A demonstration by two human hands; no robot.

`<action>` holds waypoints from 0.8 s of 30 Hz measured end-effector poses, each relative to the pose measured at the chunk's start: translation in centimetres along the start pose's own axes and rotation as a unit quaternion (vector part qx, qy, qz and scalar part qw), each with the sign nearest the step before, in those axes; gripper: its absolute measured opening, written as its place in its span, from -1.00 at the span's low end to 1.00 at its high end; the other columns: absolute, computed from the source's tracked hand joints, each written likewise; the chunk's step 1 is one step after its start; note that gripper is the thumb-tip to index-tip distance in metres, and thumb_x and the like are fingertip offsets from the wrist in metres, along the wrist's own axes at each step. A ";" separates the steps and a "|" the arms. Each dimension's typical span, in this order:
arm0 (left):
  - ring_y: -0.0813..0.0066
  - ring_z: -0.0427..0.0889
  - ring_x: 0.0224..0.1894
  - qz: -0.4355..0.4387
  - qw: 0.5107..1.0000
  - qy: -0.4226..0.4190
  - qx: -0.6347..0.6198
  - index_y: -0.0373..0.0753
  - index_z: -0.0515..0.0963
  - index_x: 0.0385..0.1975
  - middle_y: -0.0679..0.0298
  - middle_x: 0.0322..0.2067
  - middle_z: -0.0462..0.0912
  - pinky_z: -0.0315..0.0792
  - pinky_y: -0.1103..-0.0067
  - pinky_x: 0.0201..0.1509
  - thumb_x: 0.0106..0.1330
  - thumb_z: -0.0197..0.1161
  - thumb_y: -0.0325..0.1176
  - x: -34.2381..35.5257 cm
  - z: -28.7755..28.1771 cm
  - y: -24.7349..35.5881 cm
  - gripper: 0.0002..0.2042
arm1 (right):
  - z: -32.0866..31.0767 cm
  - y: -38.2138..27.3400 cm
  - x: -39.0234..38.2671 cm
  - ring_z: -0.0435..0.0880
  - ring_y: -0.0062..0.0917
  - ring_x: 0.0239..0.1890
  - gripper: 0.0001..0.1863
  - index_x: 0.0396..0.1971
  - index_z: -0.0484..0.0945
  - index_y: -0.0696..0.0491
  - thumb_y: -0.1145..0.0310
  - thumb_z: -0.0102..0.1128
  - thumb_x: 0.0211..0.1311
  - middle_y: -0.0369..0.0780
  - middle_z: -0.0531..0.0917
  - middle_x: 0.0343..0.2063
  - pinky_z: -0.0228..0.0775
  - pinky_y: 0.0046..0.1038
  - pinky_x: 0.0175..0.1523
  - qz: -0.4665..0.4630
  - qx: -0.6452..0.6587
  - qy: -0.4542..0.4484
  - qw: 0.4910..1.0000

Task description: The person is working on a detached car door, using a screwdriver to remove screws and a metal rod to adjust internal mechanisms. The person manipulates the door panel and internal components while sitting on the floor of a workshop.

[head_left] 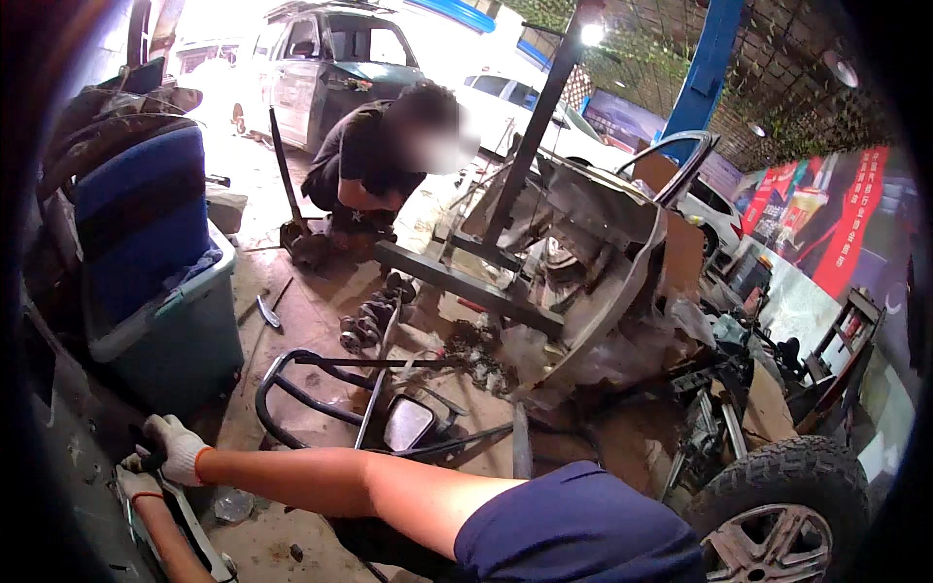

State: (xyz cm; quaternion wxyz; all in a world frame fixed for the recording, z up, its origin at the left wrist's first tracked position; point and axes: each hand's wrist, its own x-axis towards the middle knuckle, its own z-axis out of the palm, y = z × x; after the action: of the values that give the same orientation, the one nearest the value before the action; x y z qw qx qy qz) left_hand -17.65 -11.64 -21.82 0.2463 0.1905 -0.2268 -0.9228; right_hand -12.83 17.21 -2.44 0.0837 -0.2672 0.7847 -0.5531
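Observation:
At the lower left, my gloved right hand (177,449) closes on a small black object (151,457) against a grey metal panel (78,466). My gloved left hand (134,483) is just below it, beside the panel and the black object; its fingers are mostly hidden, so I cannot tell what it holds. A pale elongated fitting (185,530) lies along the panel next to my left forearm.
A co-worker (355,165) squats beyond a bin (165,360). Metal stand (466,287), body panel (622,282), bent tubing (277,389), mirror (408,423) and crankshaft (364,330) crowd the floor. A wheel (773,515) stands at lower right; cars (340,78) are behind.

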 end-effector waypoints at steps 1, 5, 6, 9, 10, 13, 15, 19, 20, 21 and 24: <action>0.47 0.43 -0.44 0.024 0.999 0.002 -0.038 -0.07 0.32 -0.55 0.40 -0.56 0.39 0.42 0.52 -0.21 0.47 -0.05 -0.08 1.1 -1.5 1.7 -0.67 | 0.0 -2.3 -0.7 0.49 -0.07 0.14 -0.40 0.12 0.36 0.07 0.25 0.37 0.09 0.04 0.45 0.06 0.34 -0.27 0.22 -0.009 0.014 0.022 1.000; 0.54 0.28 -0.51 -0.006 0.995 0.084 -0.053 -0.04 0.21 -0.60 0.46 -0.60 0.23 0.28 0.56 -0.34 0.48 -0.05 -0.11 -1.0 1.8 -2.3 -0.65 | -1.2 -0.9 -1.5 0.52 0.00 0.10 -0.37 0.10 0.39 0.13 -0.07 0.17 0.23 0.12 0.50 0.05 0.39 -0.23 0.15 0.074 0.001 0.069 0.995; 0.50 0.30 -0.52 -0.037 0.998 0.054 0.013 -0.03 0.21 -0.67 0.45 -0.65 0.29 0.33 0.56 -0.25 0.50 -0.14 -0.03 -1.3 2.0 -2.2 -0.57 | -0.9 1.0 -0.5 0.55 -0.02 0.04 -0.37 0.07 0.41 0.14 -0.11 0.10 0.26 0.11 0.54 0.00 0.41 -0.22 0.12 0.112 0.001 0.028 0.993; 0.55 0.26 -0.60 -0.044 0.987 0.077 -0.132 -0.06 0.25 -0.61 0.46 -0.66 0.21 0.43 0.52 -0.27 0.45 0.03 -0.11 -1.3 2.5 -0.2 -0.64 | 1.1 3.3 2.1 0.66 -0.18 -0.29 -0.37 -0.10 0.54 0.18 -0.17 -0.10 0.34 -0.01 0.66 -0.35 0.47 -0.25 -0.06 0.204 0.099 -0.067 0.972; 0.55 0.28 -0.60 -0.033 0.985 0.106 -0.132 -0.06 0.28 -0.60 0.46 -0.66 0.23 0.52 0.45 -0.12 0.45 0.03 -0.09 -4.0 5.0 -2.7 -0.65 | 0.0 4.3 1.4 0.65 -0.23 -0.32 -0.38 -0.13 0.54 0.17 -0.17 -0.11 0.35 -0.03 0.65 -0.39 0.47 -0.26 -0.08 0.261 0.150 -0.070 0.951; 0.55 0.30 -0.60 -0.060 0.980 0.078 -0.176 -0.07 0.29 -0.62 0.46 -0.67 0.25 0.54 0.34 -0.06 0.47 -0.02 -0.10 -5.6 6.2 -2.3 -0.63 | -1.2 3.2 1.5 0.64 -0.28 -0.34 -0.58 -0.25 0.55 0.14 0.02 0.09 0.27 -0.06 0.63 -0.36 0.47 -0.24 -0.10 0.332 0.254 -0.102 0.903; 0.52 0.30 -0.60 -0.026 0.986 0.080 -0.141 -0.07 0.29 -0.62 0.44 -0.68 0.25 0.55 0.32 -0.08 0.49 -0.08 -0.07 -4.7 5.7 -2.0 -0.61 | -1.2 2.4 0.9 0.63 -0.22 -0.20 -0.64 -0.17 0.54 0.12 0.19 0.24 0.13 -0.02 0.59 -0.18 0.46 -0.22 -0.02 0.103 0.044 -0.039 0.993; 0.53 0.23 -0.61 -0.062 0.992 -0.021 -0.112 -0.07 0.23 -0.64 0.41 -0.69 0.21 0.48 0.47 -0.27 0.49 -0.08 -0.09 -2.6 2.4 0.0 -0.60 | -2.5 -2.6 -1.8 0.50 0.01 0.06 -0.47 0.02 0.48 0.06 0.41 0.35 -0.05 0.06 0.46 0.09 0.39 -0.15 0.17 -0.261 -0.160 0.085 0.948; 0.53 0.22 -0.61 -0.030 0.989 -0.083 -0.114 -0.07 0.22 -0.64 0.41 -0.69 0.20 0.46 0.49 -0.29 0.49 -0.07 -0.11 0.1 -0.8 4.5 -0.61 | -1.3 -5.5 -1.7 0.49 -0.01 0.10 -0.40 0.07 0.44 0.07 0.40 0.37 -0.07 0.06 0.43 0.11 0.38 -0.18 0.19 -0.234 -0.120 0.046 0.964; 0.54 0.22 -0.61 -0.024 0.994 -0.023 -0.104 -0.07 0.23 -0.64 0.42 -0.69 0.20 0.47 0.50 -0.28 0.47 -0.06 -0.11 -0.3 0.0 2.9 -0.62 | -1.8 -5.2 -1.8 0.47 -0.03 0.13 -0.33 0.13 0.40 0.08 0.38 0.38 -0.09 0.07 0.41 0.13 0.37 -0.21 0.21 -0.166 -0.103 0.022 0.981; 0.55 0.25 -0.61 -0.051 0.985 0.102 -0.133 -0.04 0.25 -0.60 0.45 -0.69 0.21 0.53 0.47 -0.25 0.44 -0.01 -0.09 -6.6 6.7 -3.5 -0.66 | -2.3 0.7 -1.7 0.50 -0.05 0.11 -0.35 0.14 0.41 0.10 -0.01 0.18 0.15 0.07 0.51 0.01 0.37 -0.24 0.19 0.071 -0.063 0.029 0.995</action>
State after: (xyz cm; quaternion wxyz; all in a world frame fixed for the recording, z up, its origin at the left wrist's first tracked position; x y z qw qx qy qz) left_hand -16.74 -3.11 -16.49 0.2441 0.2606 -0.0663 -0.9317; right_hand -12.60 20.18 -2.49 0.0828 -0.1998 0.8371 -0.5024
